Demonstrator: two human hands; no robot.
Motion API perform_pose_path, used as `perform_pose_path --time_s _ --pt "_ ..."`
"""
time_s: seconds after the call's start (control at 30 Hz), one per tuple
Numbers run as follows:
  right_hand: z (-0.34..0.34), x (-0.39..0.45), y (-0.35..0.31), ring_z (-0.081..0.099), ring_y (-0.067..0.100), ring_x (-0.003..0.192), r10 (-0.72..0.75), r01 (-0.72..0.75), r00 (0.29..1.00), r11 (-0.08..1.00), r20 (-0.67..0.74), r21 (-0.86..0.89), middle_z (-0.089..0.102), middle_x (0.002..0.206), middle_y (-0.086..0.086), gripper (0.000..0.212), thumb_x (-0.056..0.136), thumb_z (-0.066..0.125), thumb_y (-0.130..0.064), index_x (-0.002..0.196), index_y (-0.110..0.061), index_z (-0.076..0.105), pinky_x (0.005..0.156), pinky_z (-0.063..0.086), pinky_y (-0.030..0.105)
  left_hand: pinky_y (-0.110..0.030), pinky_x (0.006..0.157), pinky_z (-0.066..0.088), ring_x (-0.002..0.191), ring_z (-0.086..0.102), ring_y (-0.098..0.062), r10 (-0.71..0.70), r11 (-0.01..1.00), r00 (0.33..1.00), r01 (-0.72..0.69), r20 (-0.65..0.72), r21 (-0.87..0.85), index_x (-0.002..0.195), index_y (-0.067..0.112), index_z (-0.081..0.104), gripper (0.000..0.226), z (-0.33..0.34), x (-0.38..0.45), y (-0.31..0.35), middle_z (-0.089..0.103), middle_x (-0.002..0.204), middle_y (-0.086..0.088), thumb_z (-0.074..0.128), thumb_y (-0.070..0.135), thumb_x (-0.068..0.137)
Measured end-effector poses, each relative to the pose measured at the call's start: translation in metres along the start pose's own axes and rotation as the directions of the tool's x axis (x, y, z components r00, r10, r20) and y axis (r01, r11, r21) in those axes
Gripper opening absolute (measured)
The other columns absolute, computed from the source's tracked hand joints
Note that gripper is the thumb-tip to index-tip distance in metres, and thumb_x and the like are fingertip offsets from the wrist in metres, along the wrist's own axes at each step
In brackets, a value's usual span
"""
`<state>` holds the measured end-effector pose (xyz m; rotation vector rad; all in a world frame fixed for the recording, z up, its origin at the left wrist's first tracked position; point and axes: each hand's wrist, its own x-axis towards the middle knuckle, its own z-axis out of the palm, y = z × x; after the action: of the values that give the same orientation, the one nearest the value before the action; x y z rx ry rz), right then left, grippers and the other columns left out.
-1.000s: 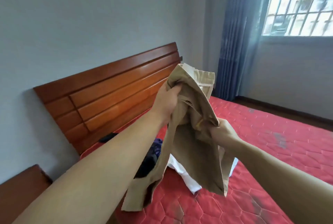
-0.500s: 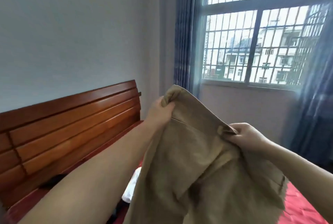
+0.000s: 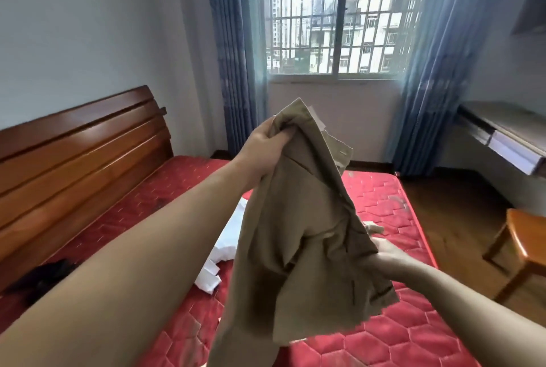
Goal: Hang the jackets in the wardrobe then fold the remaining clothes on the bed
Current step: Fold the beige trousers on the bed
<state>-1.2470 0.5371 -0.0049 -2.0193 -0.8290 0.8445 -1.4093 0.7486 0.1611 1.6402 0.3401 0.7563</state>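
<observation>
- My left hand was raised in front of me, fingers curled tight round the top edge of the khaki garment, pinching it near the corner with a pale label.
- My right hand sat lower and to the right, fingers closed on a fold at the garment's side edge; a bit of cloth stuck up above my thumb.
- The garment hung in the air between my two hands, above the bed, creased and bunched, its frayed lower edge loose and off the mattress.
- I could not tell whether it was a jacket or trousers; a buttonhole showed near the top.
- Behind it, a white garment lay crumpled on the red quilted mattress, partly hidden by my left arm and the khaki cloth.
- A dark garment lay at the left, near the wooden headboard.
- Beyond the bed stood a barred window with blue curtains on each side.
- At the right were a desk by the wall and a wooden stool on the floor.
</observation>
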Motion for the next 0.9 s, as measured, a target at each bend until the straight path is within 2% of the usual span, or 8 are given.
perform_pose_path --time_s 0.1,0.2,0.27,0.37,0.53,0.63,0.77,0.9 --pt "-0.018 -0.004 0.047 0.061 0.014 0.079 0.121 -0.110 0.980 0.991 0.158 -0.077 0.068 0.086 0.004 0.041 0.058 0.073 -0.017 0.096 -0.002 0.070 0.077 0.056 0.032 -0.015 0.064 0.055 0.078 0.072 -0.003 -0.025 0.998 1.000 0.024 -0.015 -0.051 0.088 0.040 0.072 0.010 0.044 0.012 0.001 0.076 0.086 0.013 0.065 0.033 0.089" --pt "-0.057 -0.008 0.097 0.062 0.019 0.098 0.241 -0.228 0.953 0.970 0.182 -0.086 0.070 0.110 0.006 0.032 0.074 0.077 -0.016 0.105 -0.012 0.070 0.092 0.048 0.043 -0.018 0.064 0.055 0.076 0.072 -0.006 -0.055 0.994 0.997 0.050 -0.053 -0.098 0.096 0.030 0.070 0.008 0.095 0.028 -0.002 0.076 0.083 0.009 0.064 0.027 0.093" --pt "-0.093 -0.011 0.130 0.056 0.017 0.104 0.322 -0.335 0.925 0.942 0.202 0.032 0.067 0.112 -0.001 0.035 0.075 0.078 -0.027 0.107 -0.020 0.068 0.089 0.037 0.044 -0.020 0.064 0.055 0.075 0.072 -0.006 -0.088 0.990 0.994 0.079 -0.071 -0.116 0.098 0.027 0.069 0.008 0.131 0.039 -0.004 0.076 0.081 0.009 0.062 0.025 0.094" --pt "-0.141 -0.015 0.173 0.057 0.022 0.098 0.349 -0.418 0.902 0.856 0.256 0.305 0.065 0.097 0.001 0.041 0.067 0.083 -0.026 0.104 -0.018 0.066 0.076 0.048 0.049 -0.022 0.064 0.057 0.074 0.072 -0.008 -0.131 0.984 0.991 0.126 -0.040 -0.123 0.098 0.025 0.069 0.007 0.185 0.058 -0.008 0.076 0.081 0.007 0.063 0.025 0.095" --pt "-0.198 -0.007 0.180 0.058 0.023 0.062 0.312 -0.169 0.941 0.770 -0.132 0.616 0.061 0.070 0.013 0.016 0.081 0.061 0.001 0.096 -0.001 0.067 0.060 0.054 0.034 -0.022 0.073 0.057 0.081 0.072 -0.008 -0.209 0.973 0.978 0.208 0.003 0.098 0.093 0.022 0.070 0.014 0.238 0.078 -0.027 0.076 0.083 0.008 0.069 0.036 0.089" --pt "-0.232 0.005 0.153 0.052 0.020 0.060 0.150 0.042 0.934 0.856 -0.325 0.515 0.058 0.070 0.014 0.011 0.083 0.058 0.005 0.084 0.002 0.068 0.049 0.048 0.021 -0.018 0.062 0.057 0.071 0.073 -0.007 -0.303 0.915 0.953 0.289 0.008 0.281 0.084 0.019 0.072 0.017 0.245 0.087 -0.044 0.076 0.076 0.008 0.081 0.033 0.078" --pt "-0.259 0.020 0.126 0.058 0.018 0.067 -0.089 0.166 0.899 0.975 -0.430 0.146 0.063 0.076 0.004 0.013 0.076 0.065 0.000 0.086 -0.007 0.063 0.058 0.048 0.027 -0.014 0.055 0.053 0.064 0.071 -0.004 -0.376 0.847 0.926 0.330 0.030 0.416 0.076 0.021 0.074 0.007 0.247 0.098 -0.074 0.074 0.069 0.011 0.081 0.024 0.077" --pt "-0.263 0.028 0.136 0.064 0.006 0.076 0.057 -0.068 0.992 0.993 -0.111 -0.095 0.065 0.092 -0.008 0.041 0.070 0.076 -0.025 0.103 -0.031 0.052 0.055 0.048 0.019 -0.022 0.057 0.055 0.064 0.064 -0.010 -0.457 0.586 0.874 0.156 0.165 0.795 0.079 0.017 0.075 0.008 0.230 0.108 -0.109 0.070 0.071 0.007 0.068 0.015 0.076"
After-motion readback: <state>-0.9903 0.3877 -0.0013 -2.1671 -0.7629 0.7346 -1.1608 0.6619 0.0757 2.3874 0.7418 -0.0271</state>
